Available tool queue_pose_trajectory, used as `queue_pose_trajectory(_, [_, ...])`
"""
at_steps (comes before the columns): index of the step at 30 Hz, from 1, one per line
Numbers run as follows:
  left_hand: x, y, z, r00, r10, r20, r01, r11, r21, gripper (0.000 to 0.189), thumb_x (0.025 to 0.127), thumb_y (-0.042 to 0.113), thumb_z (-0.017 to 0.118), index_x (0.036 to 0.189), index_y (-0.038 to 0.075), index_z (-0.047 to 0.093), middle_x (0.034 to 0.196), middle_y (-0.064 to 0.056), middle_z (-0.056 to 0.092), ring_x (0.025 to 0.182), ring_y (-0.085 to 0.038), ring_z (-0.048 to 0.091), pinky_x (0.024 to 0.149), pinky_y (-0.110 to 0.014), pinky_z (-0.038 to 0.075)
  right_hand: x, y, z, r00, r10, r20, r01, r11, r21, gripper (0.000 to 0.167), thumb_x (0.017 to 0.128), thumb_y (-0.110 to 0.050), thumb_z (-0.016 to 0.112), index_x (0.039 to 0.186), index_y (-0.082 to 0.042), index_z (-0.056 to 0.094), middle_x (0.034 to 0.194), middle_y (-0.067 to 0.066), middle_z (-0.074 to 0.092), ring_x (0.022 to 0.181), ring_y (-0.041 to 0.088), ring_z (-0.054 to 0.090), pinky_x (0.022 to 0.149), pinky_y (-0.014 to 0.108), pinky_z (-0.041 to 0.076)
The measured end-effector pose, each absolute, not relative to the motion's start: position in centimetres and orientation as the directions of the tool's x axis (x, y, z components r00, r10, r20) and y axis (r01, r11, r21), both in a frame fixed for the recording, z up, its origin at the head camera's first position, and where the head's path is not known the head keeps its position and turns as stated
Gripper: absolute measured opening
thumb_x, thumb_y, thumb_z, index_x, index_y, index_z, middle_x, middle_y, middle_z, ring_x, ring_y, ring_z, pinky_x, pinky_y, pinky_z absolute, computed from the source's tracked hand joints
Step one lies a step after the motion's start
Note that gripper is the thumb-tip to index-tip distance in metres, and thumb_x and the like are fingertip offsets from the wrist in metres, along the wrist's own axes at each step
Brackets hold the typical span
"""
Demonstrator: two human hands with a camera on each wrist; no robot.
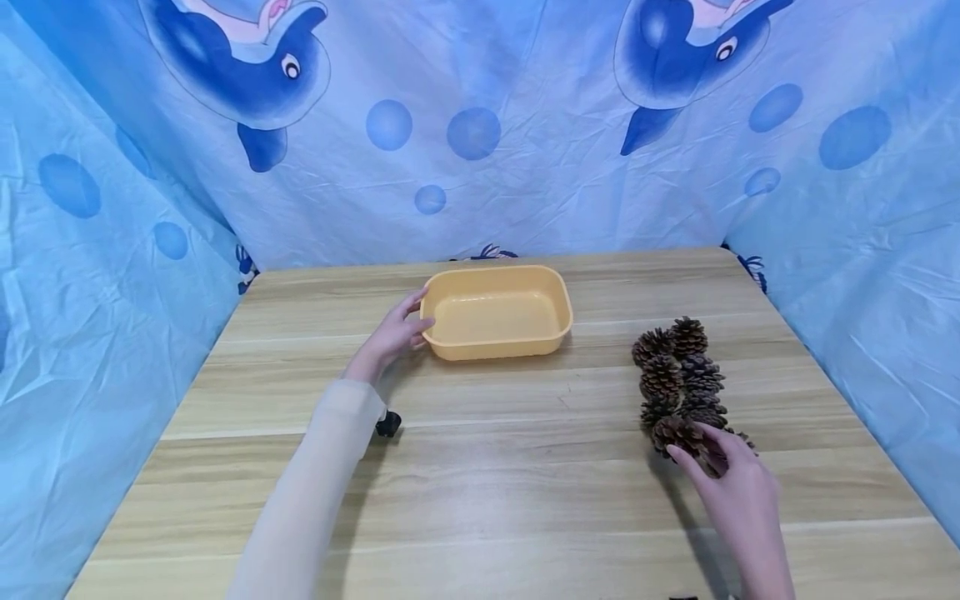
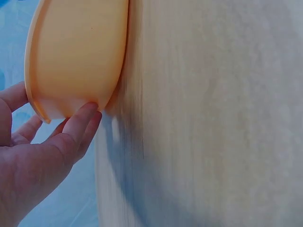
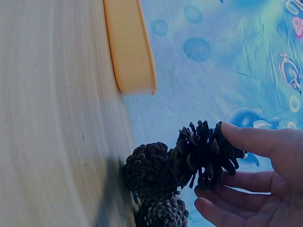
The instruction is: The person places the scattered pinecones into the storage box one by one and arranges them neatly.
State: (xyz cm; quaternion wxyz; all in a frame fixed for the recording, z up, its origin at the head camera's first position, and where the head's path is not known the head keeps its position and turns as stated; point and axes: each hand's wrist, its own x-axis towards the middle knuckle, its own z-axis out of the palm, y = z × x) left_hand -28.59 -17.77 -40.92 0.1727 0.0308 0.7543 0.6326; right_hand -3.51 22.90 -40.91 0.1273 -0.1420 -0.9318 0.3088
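Pinching a dark pine cone (image 3: 203, 151) from either side, the right hand (image 1: 742, 487) is setting its thumb against one flank and its fingers against the other, probably because the rough scales are offering bare fingertips better purchase that way. The cone is lying just ahead of that palm and, in the right wrist view, is appearing higher than its neighbours; whether it is touching them is hard to tell. The other pine cones (image 1: 662, 377) are standing beside and beyond the same hand in two rough rows, seemingly bracing one another against rolling.

Well to the left of the right hand and farther forward, an orange-yellow tub (image 1: 495, 351) is resting upright. The left hand (image 1: 392, 335) is lightly gripping its near end, one digit lapping over the rim and others bending against the outer wall, likely to steady it.

As for pose, the right forearm is slanting forward, with thumb and fingers spanning only the cone's width. The left arm is stretching farther out, its pale sleeve (image 1: 307, 492) angling inward and a small black device (image 1: 387, 424) sitting by the wrist. Beneath both hands the wooden tabletop (image 1: 525, 500) is spreading; beyond them a blue cloth (image 1: 540, 192) is hanging.
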Motion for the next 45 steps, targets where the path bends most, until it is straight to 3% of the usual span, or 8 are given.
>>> queue_pose_trajectory(7, [-27.7,-18.1,-41.6,-0.931,0.276,-0.239,-0.171,0.25,0.953,0.075,0.095,0.002,0.055,0.156,0.026,0.017,0.159,-0.017,0.016,0.095,-0.014,0.06,0.082,-0.02,0.057,-3.9,22.4,-40.6,-0.934,0.324,0.153,0.163,0.764,-0.624,0.055,0.086,-0.036,0.072,0.129,-0.004,0.058,0.126,0.027,0.059,0.102,0.043,0.063,0.087,0.058,0.049])
queue_pose_trajectory(12, [-26.4,-18.1,-41.7,-0.923,0.302,-0.24,-0.159,0.269,0.95,0.078,0.094,0.002,0.057,0.156,0.025,0.016,0.159,-0.018,0.016,0.089,-0.012,0.061,0.078,-0.019,0.057,-4.3,22.1,-40.4,-0.937,0.315,0.153,0.141,0.741,-0.657,0.056,0.086,-0.034,0.073,0.13,-0.004,0.058,0.13,0.027,0.057,0.103,0.043,0.066,0.088,0.053,0.053])
queue_pose_trajectory(17, [-24.9,-18.2,-41.7,-0.92,0.314,-0.236,-0.142,0.293,0.945,0.078,0.093,0.005,0.06,0.156,0.024,0.017,0.158,-0.017,0.019,0.078,-0.01,0.058,0.072,-0.017,0.054,-4.6,21.5,-40.3,-0.941,0.301,0.152,0.11,0.7,-0.706,0.055,0.085,-0.029,0.075,0.13,-0.002,0.057,0.131,0.027,0.055,0.103,0.045,0.065,0.081,0.041,0.056])
queue_pose_trajectory(21, [-23.6,-18.2,-41.6,-0.917,0.326,-0.23,-0.129,0.302,0.944,0.079,0.093,0.005,0.061,0.156,0.021,0.017,0.158,-0.019,0.018,0.102,-0.025,0.06,0.079,-0.02,0.056,-5.0,21.0,-40.1,-0.945,0.287,0.156,0.085,0.677,-0.731,0.053,0.085,-0.025,0.075,0.129,-0.002,0.057,0.129,0.026,0.056,0.102,0.045,0.065,0.082,0.038,0.056])
queue_pose_trajectory(24, [-22.7,-18.2,-41.6,-0.909,0.346,-0.234,-0.133,0.291,0.947,0.08,0.092,0.003,0.06,0.156,0.02,0.016,0.159,-0.019,0.015,0.13,-0.041,0.046,0.089,-0.027,0.056,-5.2,20.8,-39.9,-0.95,0.274,0.15,0.077,0.67,-0.738,0.053,0.085,-0.026,0.075,0.13,-0.002,0.057,0.13,0.026,0.056,0.103,0.046,0.065,0.083,0.038,0.055])
queue_pose_trajectory(26, [-22.2,-18.1,-41.6,-0.904,0.355,-0.238,-0.14,0.28,0.95,0.08,0.092,0.003,0.06,0.156,0.02,0.015,0.159,-0.019,0.014,0.136,-0.046,0.038,0.093,-0.03,0.055,-5.3,20.6,-39.8,-0.952,0.268,0.147,0.073,0.667,-0.741,0.054,0.085,-0.026,0.075,0.13,-0.003,0.057,0.131,0.026,0.055,0.104,0.046,0.065,0.084,0.04,0.055])
queue_pose_trajectory(34, [-20.2,-18.0,-41.5,-0.904,0.374,-0.209,-0.095,0.301,0.949,0.083,0.091,0.001,0.062,0.156,0.016,0.014,0.155,-0.023,0.017,0.134,-0.05,0.04,0.095,-0.036,0.055,-5.7,19.9,-39.7,-0.956,0.228,0.186,0.021,0.685,-0.728,0.052,0.084,-0.025,0.076,0.129,-0.005,0.058,0.13,0.026,0.056,0.1,0.046,0.066,0.083,0.043,0.057])
queue_pose_trajectory(45, [-17.6,-17.9,-41.0,-0.893,0.394,-0.218,-0.075,0.348,0.934,0.087,0.087,0.004,0.066,0.156,0.015,0.015,0.153,-0.024,0.02,0.123,-0.049,0.05,0.082,-0.035,0.058,-6.2,18.7,-39.1,-0.962,0.175,0.211,-0.032,0.692,-0.721,0.053,0.084,-0.028,0.076,0.129,-0.006,0.059,0.13,0.022,0.058,0.1,0.041,0.068,0.084,0.042,0.057])
